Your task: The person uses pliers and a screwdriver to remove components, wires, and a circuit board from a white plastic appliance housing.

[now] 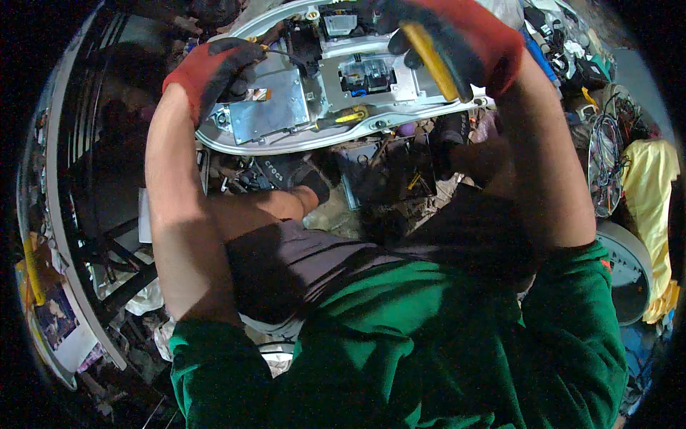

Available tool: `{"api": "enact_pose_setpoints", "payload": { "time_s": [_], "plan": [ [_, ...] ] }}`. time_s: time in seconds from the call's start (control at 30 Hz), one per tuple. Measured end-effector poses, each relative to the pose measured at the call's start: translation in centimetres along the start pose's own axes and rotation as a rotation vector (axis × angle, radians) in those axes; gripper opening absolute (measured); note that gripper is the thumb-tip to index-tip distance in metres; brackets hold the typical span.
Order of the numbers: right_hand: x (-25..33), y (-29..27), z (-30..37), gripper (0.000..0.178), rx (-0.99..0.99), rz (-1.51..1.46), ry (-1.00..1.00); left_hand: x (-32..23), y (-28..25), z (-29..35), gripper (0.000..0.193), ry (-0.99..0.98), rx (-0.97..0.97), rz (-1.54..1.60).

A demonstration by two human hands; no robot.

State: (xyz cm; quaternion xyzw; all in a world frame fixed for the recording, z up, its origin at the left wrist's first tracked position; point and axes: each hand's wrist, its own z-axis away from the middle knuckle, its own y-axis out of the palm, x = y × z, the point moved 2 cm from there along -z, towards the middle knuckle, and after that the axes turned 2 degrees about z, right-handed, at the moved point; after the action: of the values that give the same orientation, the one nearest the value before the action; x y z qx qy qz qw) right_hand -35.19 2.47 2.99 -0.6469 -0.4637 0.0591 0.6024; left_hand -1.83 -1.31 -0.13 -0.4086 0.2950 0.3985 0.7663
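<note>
A large oval device (236, 147) with a pale rim lies open in front of me, its metal plates and circuit parts exposed. My left hand (227, 70), in a red and black glove, is closed at its left side. A thin dark strand (287, 56) runs right from those fingertips; what they pinch is unclear. My right hand (464, 46), gloved alike, grips a tool by its yellow handle (429, 61) above the device's right part. The tool's working end is hidden. A screwdriver (350, 116) with a yellow and black handle rests on the device's near edge.
Beneath the device are my shoes and loose scrap parts (414, 179). On the left stands a dark metal frame (64, 186). Tangled wires (607, 157), a yellow cloth (649, 207) and a round grey tub (625, 275) sit on the right. Mixed scrap (572, 53) heaps at upper right.
</note>
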Motion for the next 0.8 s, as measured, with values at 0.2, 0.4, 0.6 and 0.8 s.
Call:
{"api": "enact_pose_setpoints", "payload": {
  "time_s": [0.2, 0.4, 0.6, 0.8],
  "plan": [
    [-1.7, -0.3, 0.0, 0.033, -0.216, -1.419, 0.741, -0.9, -1.0, 3.2, 0.040, 0.069, 0.120, 0.172],
    [1.3, -1.8, 0.2, 0.034, -0.256, -1.261, 0.795, -2.5, 0.3, 3.8, 0.047, 0.173, 0.266, 0.323],
    [-1.1, -1.8, 0.0, 0.036, 0.093, -1.141, 0.557, -3.8, 1.6, 6.0, 0.041, 0.300, 0.223, 0.286],
    [-1.0, -0.7, 1.1, 0.031, -0.064, -0.720, 0.328, -2.6, 0.5, 3.8, 0.038, 0.156, 0.121, 0.121]
  ]
}}
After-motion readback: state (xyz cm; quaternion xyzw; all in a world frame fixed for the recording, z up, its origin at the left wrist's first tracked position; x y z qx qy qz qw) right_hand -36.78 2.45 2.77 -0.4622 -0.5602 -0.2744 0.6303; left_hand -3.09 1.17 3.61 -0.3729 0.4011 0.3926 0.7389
